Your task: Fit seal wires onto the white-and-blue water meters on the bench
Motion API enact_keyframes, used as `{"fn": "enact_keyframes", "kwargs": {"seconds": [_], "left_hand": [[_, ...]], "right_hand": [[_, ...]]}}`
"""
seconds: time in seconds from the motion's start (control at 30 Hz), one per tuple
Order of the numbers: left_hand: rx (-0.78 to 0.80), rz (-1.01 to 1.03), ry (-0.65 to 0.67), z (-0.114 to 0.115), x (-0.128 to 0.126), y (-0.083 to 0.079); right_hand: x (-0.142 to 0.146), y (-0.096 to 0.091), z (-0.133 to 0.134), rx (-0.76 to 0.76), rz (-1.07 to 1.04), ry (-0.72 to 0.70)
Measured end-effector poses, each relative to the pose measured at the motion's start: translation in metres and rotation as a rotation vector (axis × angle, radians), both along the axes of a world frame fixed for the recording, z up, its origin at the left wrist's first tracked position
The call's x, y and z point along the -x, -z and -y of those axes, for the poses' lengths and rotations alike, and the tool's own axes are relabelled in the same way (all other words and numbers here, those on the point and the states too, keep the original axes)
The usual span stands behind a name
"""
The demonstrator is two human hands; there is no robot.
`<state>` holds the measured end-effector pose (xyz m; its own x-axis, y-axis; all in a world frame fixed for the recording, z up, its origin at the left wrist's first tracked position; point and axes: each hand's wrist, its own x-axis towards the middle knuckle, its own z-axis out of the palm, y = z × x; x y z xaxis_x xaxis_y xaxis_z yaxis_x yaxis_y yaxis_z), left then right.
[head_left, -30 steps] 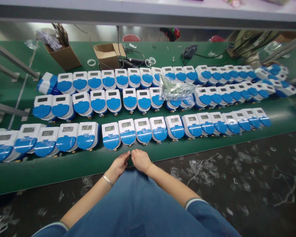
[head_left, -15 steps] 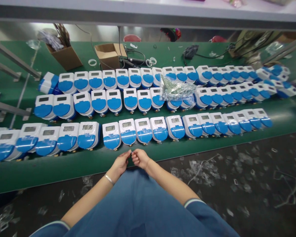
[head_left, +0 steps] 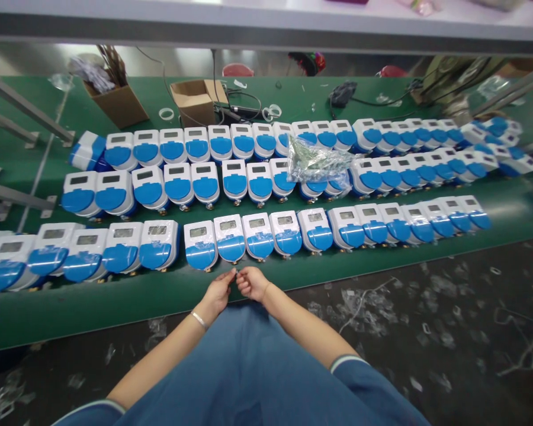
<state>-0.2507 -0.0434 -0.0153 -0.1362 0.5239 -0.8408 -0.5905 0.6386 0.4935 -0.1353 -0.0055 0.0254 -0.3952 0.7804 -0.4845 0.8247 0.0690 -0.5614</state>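
Note:
My left hand [head_left: 219, 291] and my right hand [head_left: 252, 283] meet at the front edge of the green table [head_left: 160, 300]. Both are closed in a pinch, fingertips almost touching. Something small and dark seems to be between them, too tiny to name. Just beyond my fingers stands the front row of white and blue meters with small displays; the nearest are one meter [head_left: 230, 238] straight ahead and another [head_left: 258, 236] to its right. Brass-coloured fittings show under their lower edges. Neither hand touches a meter.
Two more rows of meters [head_left: 204, 182] stand behind. A clear plastic bag [head_left: 317, 161] of greenish pieces lies on them. Farther back are an open cardboard box [head_left: 195, 100], cables and a tape ring [head_left: 166, 113]. A shelf [head_left: 266, 29] crosses overhead. Plastic scraps [head_left: 368, 310] litter the floor.
Almost nothing differs. Both hands keep the same pinch at the table edge, with at most a slight shift of the fingers and view.

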Motion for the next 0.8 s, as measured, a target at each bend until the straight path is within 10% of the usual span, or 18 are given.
{"fn": "enact_keyframes", "kwargs": {"seconds": [0.17, 0.37, 0.8], "left_hand": [[0.053, 0.022, -0.050, -0.005, -0.003, 0.002], [0.002, -0.004, -0.029, -0.005, -0.005, 0.004], [0.006, -0.035, -0.061, -0.008, -0.005, 0.009]], "right_hand": [[-0.001, 0.007, 0.001, -0.137, -0.030, 0.001], [0.004, 0.022, -0.011, 0.089, -0.222, 0.421], [0.005, 0.005, 0.001, 0.068, 0.013, 0.076]]}}
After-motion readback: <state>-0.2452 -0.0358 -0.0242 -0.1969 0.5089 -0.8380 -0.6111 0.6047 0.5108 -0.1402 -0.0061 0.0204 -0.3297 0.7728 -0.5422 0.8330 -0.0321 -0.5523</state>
